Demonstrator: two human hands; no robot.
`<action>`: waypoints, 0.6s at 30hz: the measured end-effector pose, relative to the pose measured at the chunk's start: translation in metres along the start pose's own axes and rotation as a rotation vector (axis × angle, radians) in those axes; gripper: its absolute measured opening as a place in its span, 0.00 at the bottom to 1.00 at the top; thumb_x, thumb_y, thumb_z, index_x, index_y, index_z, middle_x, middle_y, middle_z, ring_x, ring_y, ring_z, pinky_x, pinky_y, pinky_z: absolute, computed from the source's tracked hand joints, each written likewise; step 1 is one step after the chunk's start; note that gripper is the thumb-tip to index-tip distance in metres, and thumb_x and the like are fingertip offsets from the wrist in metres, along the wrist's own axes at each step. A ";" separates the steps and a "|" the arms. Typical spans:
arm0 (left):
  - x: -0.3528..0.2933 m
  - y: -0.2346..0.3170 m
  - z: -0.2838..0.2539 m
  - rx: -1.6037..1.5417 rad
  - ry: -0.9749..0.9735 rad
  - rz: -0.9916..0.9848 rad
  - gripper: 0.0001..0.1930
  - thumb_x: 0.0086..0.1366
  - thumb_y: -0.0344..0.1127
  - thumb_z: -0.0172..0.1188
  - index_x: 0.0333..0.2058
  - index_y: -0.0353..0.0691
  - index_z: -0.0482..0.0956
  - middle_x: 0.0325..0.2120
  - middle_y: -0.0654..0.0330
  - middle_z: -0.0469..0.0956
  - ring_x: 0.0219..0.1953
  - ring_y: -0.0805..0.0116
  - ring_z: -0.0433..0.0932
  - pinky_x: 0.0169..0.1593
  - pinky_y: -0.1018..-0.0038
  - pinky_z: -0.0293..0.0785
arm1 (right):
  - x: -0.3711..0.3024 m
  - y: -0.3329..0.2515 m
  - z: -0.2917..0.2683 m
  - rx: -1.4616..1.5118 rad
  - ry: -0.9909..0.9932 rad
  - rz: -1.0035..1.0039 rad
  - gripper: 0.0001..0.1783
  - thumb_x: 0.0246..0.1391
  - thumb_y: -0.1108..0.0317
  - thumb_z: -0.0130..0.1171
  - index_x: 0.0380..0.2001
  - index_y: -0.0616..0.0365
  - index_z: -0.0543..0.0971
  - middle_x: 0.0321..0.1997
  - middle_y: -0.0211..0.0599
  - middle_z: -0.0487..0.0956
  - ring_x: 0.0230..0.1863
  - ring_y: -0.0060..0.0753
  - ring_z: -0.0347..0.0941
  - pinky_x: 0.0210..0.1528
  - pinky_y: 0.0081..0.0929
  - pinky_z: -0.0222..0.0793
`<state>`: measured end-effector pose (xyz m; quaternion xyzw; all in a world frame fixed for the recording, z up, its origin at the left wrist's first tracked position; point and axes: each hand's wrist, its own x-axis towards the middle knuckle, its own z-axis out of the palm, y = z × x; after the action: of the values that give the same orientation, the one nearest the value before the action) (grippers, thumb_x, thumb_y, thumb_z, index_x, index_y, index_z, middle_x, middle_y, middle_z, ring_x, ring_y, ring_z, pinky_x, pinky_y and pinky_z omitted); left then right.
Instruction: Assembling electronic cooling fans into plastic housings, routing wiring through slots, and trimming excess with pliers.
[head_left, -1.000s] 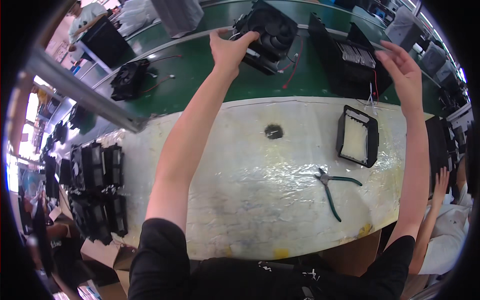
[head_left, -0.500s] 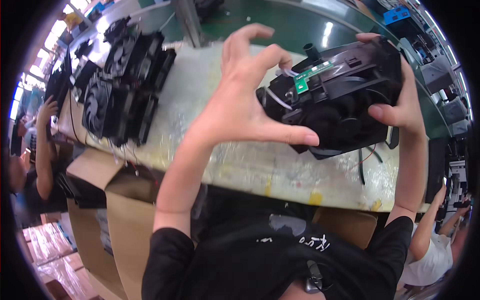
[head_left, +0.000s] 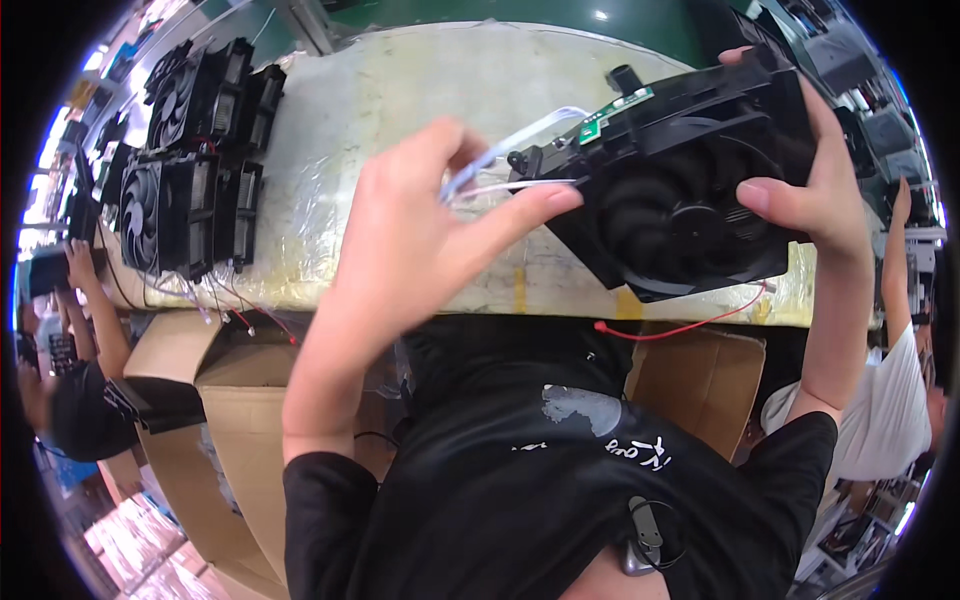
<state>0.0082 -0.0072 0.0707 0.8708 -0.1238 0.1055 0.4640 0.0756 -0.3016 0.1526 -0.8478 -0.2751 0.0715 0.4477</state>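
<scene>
fingers (head_left: pixel 520 215) of two hands grip one black fan (head_left: pixel 680 190).

A long workbench (head_left: pixel 400 90) wrapped in yellowish plastic film ran across the view, with a green belt (head_left: pixel 640 25) along its far edge. Black fan units (head_left: pixel 190 170) stood in rows at its left end. Open cardboard boxes (head_left: pixel 240 420) sat on the floor beneath. Bright light glared from the left.

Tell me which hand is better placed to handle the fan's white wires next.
Left. The left hand already pinches the white wires at the black fan unit, while the right hand is occupied gripping its far side.
</scene>
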 end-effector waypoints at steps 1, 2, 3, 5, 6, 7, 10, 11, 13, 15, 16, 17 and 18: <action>-0.012 0.005 0.002 0.053 0.041 -0.035 0.23 0.51 0.47 0.73 0.32 0.29 0.80 0.16 0.52 0.72 0.18 0.65 0.71 0.24 0.72 0.66 | 0.000 0.009 0.011 0.126 0.040 0.018 0.48 0.33 0.63 0.72 0.61 0.66 0.65 0.54 0.40 0.74 0.55 0.30 0.71 0.61 0.27 0.62; -0.023 0.009 0.003 0.107 0.083 -0.068 0.18 0.56 0.39 0.71 0.36 0.28 0.80 0.18 0.49 0.74 0.18 0.61 0.73 0.24 0.71 0.68 | 0.000 0.021 0.021 0.252 0.080 0.035 0.47 0.33 0.67 0.73 0.60 0.66 0.65 0.53 0.39 0.75 0.54 0.29 0.71 0.59 0.25 0.63; -0.033 0.007 0.009 0.171 0.094 0.061 0.15 0.58 0.32 0.68 0.41 0.28 0.79 0.18 0.48 0.74 0.18 0.60 0.73 0.25 0.70 0.69 | -0.008 0.031 0.021 0.290 0.129 0.125 0.49 0.34 0.69 0.73 0.62 0.69 0.63 0.55 0.42 0.75 0.54 0.30 0.71 0.60 0.27 0.64; -0.051 0.010 0.021 0.122 0.072 0.088 0.18 0.59 0.21 0.63 0.49 0.28 0.77 0.19 0.46 0.74 0.17 0.56 0.72 0.27 0.71 0.70 | -0.012 0.042 0.036 0.429 0.195 0.303 0.48 0.35 0.68 0.72 0.62 0.68 0.62 0.53 0.41 0.75 0.51 0.31 0.74 0.56 0.27 0.69; -0.058 -0.001 0.032 -0.016 0.092 0.009 0.18 0.62 0.23 0.61 0.51 0.28 0.76 0.17 0.52 0.74 0.15 0.65 0.71 0.25 0.75 0.68 | -0.011 0.051 0.044 0.534 0.161 0.394 0.46 0.36 0.67 0.70 0.62 0.66 0.63 0.53 0.40 0.75 0.51 0.31 0.74 0.55 0.27 0.70; -0.055 -0.009 0.040 -0.100 0.089 -0.093 0.17 0.64 0.24 0.59 0.52 0.29 0.76 0.17 0.57 0.73 0.17 0.71 0.70 0.25 0.77 0.67 | -0.008 0.059 0.051 0.613 0.134 0.414 0.45 0.37 0.68 0.70 0.61 0.66 0.64 0.51 0.40 0.76 0.50 0.31 0.75 0.53 0.28 0.72; -0.041 -0.028 0.057 -0.277 0.066 -0.255 0.17 0.72 0.29 0.48 0.57 0.31 0.72 0.17 0.69 0.69 0.20 0.83 0.65 0.25 0.82 0.64 | 0.001 0.095 0.085 0.782 0.191 0.491 0.45 0.40 0.66 0.73 0.59 0.69 0.63 0.50 0.44 0.76 0.46 0.32 0.77 0.50 0.29 0.74; -0.035 -0.032 0.062 -0.319 0.097 -0.289 0.19 0.73 0.29 0.47 0.59 0.32 0.69 0.16 0.69 0.68 0.20 0.84 0.64 0.25 0.83 0.63 | 0.006 0.099 0.094 0.823 0.206 0.550 0.47 0.40 0.64 0.74 0.60 0.70 0.61 0.50 0.46 0.75 0.47 0.33 0.77 0.50 0.29 0.74; -0.026 -0.041 0.059 -0.365 0.106 -0.328 0.21 0.74 0.30 0.45 0.63 0.33 0.65 0.16 0.67 0.69 0.17 0.85 0.62 0.23 0.85 0.62 | 0.011 0.102 0.107 0.856 0.215 0.597 0.51 0.40 0.57 0.76 0.61 0.72 0.59 0.52 0.50 0.74 0.49 0.34 0.76 0.52 0.30 0.73; -0.017 -0.047 0.048 -0.467 0.002 -0.394 0.21 0.74 0.30 0.44 0.63 0.33 0.64 0.16 0.64 0.71 0.12 0.84 0.62 0.18 0.85 0.60 | 0.013 0.116 0.116 0.675 0.229 0.621 0.59 0.38 0.46 0.75 0.62 0.73 0.56 0.55 0.54 0.71 0.56 0.38 0.71 0.57 0.34 0.68; -0.016 -0.039 0.043 -0.464 -0.014 -0.392 0.21 0.74 0.30 0.44 0.63 0.33 0.64 0.16 0.64 0.71 0.12 0.84 0.62 0.18 0.85 0.60 | 0.011 0.103 0.105 0.655 0.109 0.503 0.60 0.41 0.42 0.73 0.64 0.72 0.54 0.57 0.59 0.69 0.59 0.42 0.69 0.61 0.35 0.63; -0.015 -0.031 0.039 -0.393 -0.061 -0.448 0.21 0.74 0.30 0.44 0.63 0.33 0.64 0.16 0.63 0.72 0.12 0.83 0.63 0.16 0.84 0.60 | 0.008 0.093 0.089 0.371 0.057 0.485 0.59 0.42 0.42 0.72 0.64 0.70 0.54 0.58 0.60 0.69 0.59 0.45 0.69 0.62 0.35 0.63; -0.011 -0.024 0.037 -0.323 -0.104 -0.492 0.20 0.74 0.29 0.44 0.63 0.33 0.64 0.16 0.63 0.72 0.11 0.82 0.64 0.15 0.84 0.60 | 0.001 0.091 0.073 0.082 0.010 0.456 0.58 0.43 0.42 0.71 0.65 0.68 0.54 0.59 0.62 0.68 0.59 0.48 0.69 0.63 0.36 0.62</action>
<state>0.0076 -0.0242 0.0281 0.7936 0.0523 -0.0759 0.6014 0.0858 -0.2892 0.0372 -0.8696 -0.0711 0.1778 0.4551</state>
